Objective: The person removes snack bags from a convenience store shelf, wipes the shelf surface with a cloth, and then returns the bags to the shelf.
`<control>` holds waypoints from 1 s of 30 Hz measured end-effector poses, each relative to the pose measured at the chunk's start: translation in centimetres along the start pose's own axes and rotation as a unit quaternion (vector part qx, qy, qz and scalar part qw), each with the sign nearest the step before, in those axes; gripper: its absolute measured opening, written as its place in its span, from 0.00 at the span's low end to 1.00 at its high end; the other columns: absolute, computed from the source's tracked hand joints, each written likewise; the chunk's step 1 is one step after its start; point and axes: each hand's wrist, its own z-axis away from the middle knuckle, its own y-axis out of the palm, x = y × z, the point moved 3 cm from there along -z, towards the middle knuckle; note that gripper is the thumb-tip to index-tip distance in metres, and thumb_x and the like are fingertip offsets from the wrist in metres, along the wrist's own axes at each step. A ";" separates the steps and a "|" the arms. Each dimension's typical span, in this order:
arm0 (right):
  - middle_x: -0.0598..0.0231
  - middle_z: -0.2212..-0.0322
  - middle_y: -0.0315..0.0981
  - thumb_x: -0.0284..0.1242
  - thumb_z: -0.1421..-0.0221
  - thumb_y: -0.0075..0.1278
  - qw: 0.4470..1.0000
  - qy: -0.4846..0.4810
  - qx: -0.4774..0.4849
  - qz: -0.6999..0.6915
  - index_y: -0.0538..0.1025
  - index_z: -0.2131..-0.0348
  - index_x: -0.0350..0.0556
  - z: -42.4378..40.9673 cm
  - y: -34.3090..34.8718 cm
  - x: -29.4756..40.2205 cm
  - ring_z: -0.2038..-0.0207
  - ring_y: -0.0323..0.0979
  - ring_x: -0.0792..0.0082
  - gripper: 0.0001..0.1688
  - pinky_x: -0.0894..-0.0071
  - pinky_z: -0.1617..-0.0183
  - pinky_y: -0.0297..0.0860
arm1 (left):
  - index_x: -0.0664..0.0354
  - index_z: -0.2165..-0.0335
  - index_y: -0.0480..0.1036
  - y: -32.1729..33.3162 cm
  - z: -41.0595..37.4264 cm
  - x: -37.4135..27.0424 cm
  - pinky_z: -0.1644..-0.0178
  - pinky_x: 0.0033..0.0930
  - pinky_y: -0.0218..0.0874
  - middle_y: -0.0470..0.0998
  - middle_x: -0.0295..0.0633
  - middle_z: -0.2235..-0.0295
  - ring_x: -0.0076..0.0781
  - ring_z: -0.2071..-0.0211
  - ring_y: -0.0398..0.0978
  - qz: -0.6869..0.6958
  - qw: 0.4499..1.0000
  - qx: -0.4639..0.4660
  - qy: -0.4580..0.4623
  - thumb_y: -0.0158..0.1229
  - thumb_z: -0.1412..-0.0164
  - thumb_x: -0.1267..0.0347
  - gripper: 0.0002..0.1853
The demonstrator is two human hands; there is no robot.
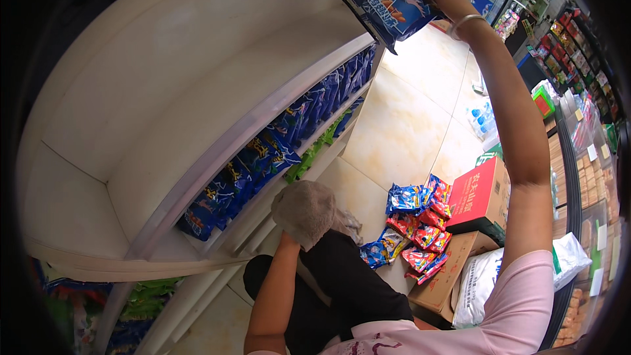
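Note:
My right hand (pixel 446 0) is raised at the top, gripping a dark blue snack bag (pixel 387 2) by its right side. The bag is held near the far end of a white shelf (pixel 236 54), whose upper board is bare. A grey cloth (pixel 305 209) covers my left hand (pixel 292 240), so most of its fingers are hidden; the cloth is bunched in it above my dark-trousered knee. Blue snack bags (pixel 256 158) stand packed in a row on the tier below the upper board.
Red and blue snack packs (pixel 419 227) lie heaped on the tiled floor (pixel 394 118). Beside them are a red carton (pixel 475 195), a brown carton (pixel 448 276) and a white sack (pixel 478 286). Green packs (pixel 315 150) fill a lower shelf. Along the right runs a display counter (pixel 574 197) with goods.

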 end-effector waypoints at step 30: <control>0.50 0.60 0.74 0.32 0.50 0.50 0.920 -0.272 -0.005 0.282 0.72 0.54 0.44 -6.4 7.8 2.1 0.59 0.72 0.58 0.22 0.65 0.54 0.67 | 0.60 0.45 0.56 3.1 -0.8 3.7 0.40 0.31 0.49 0.64 0.42 0.48 0.33 0.45 0.60 0.305 0.951 -0.009 -0.045 0.49 0.38 0.63 0.26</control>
